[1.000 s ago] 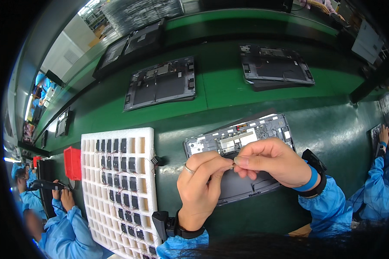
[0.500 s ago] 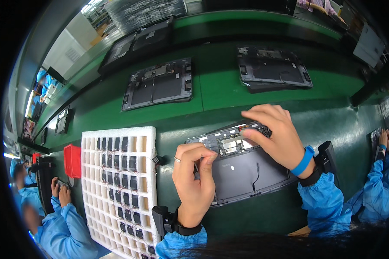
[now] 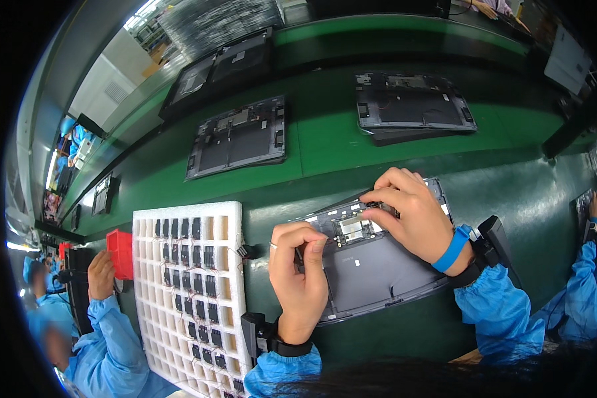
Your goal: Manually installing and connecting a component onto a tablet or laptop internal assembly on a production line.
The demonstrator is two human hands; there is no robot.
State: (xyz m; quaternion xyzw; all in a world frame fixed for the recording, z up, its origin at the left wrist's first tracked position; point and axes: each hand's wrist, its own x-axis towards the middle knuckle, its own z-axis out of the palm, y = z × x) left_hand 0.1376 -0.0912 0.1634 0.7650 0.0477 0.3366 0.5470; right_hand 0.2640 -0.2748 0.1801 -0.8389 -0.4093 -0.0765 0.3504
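Observation:
An opened dark-grey tablet-like housing lies in front of me, its circuit area showing metal shields and small connectors. My left hand, with a ring on one finger, is at the housing's left side. Its thumb and forefinger press together above the edge; anything between the tips is too small to make out. Over the housing's far right part, my right hand curls with thumb and forefinger close together. Something dark shows between those fingers, but its kind is unclear. A blue band circles the right wrist.
Left of the housing stands a white foam tray holding several black parts with thin wires. A red bin is beyond it, with a co-worker's hand there. More opened housings lie on the green bench. Another person sits at right.
My right thumb and forefinger have drawn closer together over the housing. My left hand keeps its pinch. At left, the co-worker's hand has risen to the red bin. The view has shifted slightly.

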